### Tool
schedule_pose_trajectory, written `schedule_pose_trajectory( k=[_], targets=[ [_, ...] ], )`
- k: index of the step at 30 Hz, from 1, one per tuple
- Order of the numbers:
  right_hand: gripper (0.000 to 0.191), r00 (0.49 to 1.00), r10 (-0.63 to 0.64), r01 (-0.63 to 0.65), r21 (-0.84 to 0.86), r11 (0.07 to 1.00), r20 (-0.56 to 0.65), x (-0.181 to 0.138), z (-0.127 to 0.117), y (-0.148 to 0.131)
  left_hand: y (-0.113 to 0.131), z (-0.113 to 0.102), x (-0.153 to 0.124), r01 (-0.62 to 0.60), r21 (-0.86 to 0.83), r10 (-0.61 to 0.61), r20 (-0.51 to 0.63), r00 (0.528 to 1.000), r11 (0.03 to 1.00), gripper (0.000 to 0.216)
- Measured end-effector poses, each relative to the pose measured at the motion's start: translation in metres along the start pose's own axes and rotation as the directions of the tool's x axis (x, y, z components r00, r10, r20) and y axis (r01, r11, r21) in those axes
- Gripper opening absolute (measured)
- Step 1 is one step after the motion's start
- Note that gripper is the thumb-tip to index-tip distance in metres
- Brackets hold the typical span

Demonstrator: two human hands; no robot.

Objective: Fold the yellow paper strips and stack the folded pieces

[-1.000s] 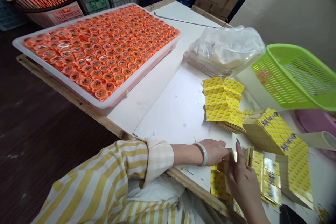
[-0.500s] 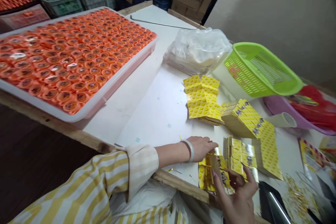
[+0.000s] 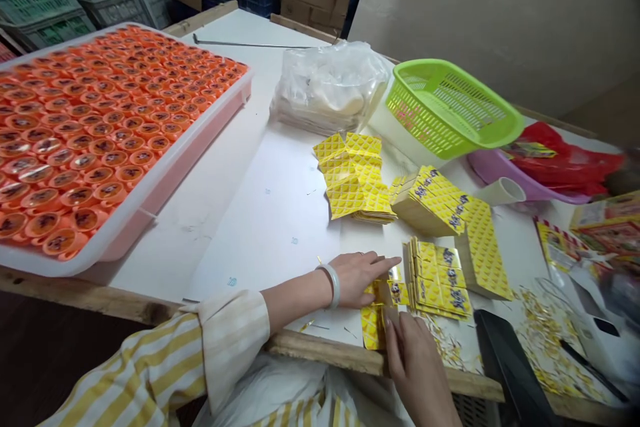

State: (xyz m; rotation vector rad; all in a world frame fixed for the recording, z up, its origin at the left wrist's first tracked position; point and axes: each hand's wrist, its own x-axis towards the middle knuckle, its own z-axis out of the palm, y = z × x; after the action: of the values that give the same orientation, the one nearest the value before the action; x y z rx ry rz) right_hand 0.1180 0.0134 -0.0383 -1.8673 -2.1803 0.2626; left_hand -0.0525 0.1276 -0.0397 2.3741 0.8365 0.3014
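A yellow printed card sheet (image 3: 373,328) lies at the table's front edge, with a plain greyish-brown flap standing up between my hands. My left hand (image 3: 357,277), a pale bangle at its wrist, holds the far end of this sheet; its index finger is stretched out and its thumb is hidden. At the near end, my right hand (image 3: 413,350) is closed on the flap with thumb and fingers. Just right of them is a small stack of yellow cards (image 3: 440,277) with dark lettering. Behind it stand a taller card stack (image 3: 483,250) and a loose fanned pile (image 3: 350,177).
A white-rimmed tray (image 3: 150,213) of orange cups fills the left side. Farther back are a clear plastic bag (image 3: 330,83), a green basket (image 3: 450,107) and a purple basin (image 3: 540,188) with red plastic. Yellow scraps (image 3: 545,333) and a black object (image 3: 510,360) lie at right.
The view has shifted, so the table's things sit further left. My right hand has drawn its spread fingers together at the flap, away from the small card stack. My left hand stays on the sheet.
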Motion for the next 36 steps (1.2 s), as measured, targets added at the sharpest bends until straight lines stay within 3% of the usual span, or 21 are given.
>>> schedule_pose_trajectory(
  k=[3,10,14,18,21,24,27,31,36],
  targets=[
    [0.027,0.997,-0.073,0.076,-0.14,0.987,0.027,0.003,0.002,-0.009,-0.001,0.0,0.0,-0.036,-0.01,0.036,0.024,0.999,0.999,0.083],
    [0.02,0.99,-0.096,0.121,-0.264,0.957,0.106,0.003,-0.002,-0.01,-0.003,0.0,-0.002,-0.04,-0.066,0.042,0.044,0.998,0.997,0.087],
    [0.019,0.991,-0.087,0.117,-0.358,0.926,0.101,0.005,0.002,-0.016,-0.005,-0.01,-0.004,0.028,-0.164,-0.009,0.117,0.993,0.986,0.085],
    [0.022,0.989,-0.073,0.115,-0.346,0.931,0.132,0.004,-0.001,-0.02,-0.006,-0.014,-0.005,0.113,-0.242,-0.084,0.126,0.988,0.964,0.063],
    [0.02,0.987,-0.032,0.067,-0.223,0.973,0.154,0.002,-0.015,-0.016,-0.004,-0.01,-0.005,0.128,-0.203,-0.113,0.083,0.99,0.971,0.061],
    [0.026,1.0,-0.004,0.003,-0.128,0.992,-0.008,0.009,-0.032,-0.005,-0.002,-0.005,-0.004,0.127,-0.166,-0.116,0.071,0.991,0.978,0.067],
    [0.035,0.978,-0.127,0.098,-0.171,0.98,-0.166,0.024,-0.036,0.008,0.0,-0.003,-0.005,0.144,-0.149,-0.135,0.066,0.989,0.978,0.066],
    [0.03,0.963,-0.27,0.268,-0.123,0.955,0.005,0.046,-0.023,0.017,0.005,0.0,-0.009,0.165,-0.183,-0.167,0.003,0.986,0.969,0.069],
    [0.026,0.96,-0.247,0.254,-0.039,0.966,0.128,0.059,-0.022,0.013,0.011,0.003,-0.01,0.197,-0.233,-0.219,-0.076,0.973,0.952,0.041]
  ],
)
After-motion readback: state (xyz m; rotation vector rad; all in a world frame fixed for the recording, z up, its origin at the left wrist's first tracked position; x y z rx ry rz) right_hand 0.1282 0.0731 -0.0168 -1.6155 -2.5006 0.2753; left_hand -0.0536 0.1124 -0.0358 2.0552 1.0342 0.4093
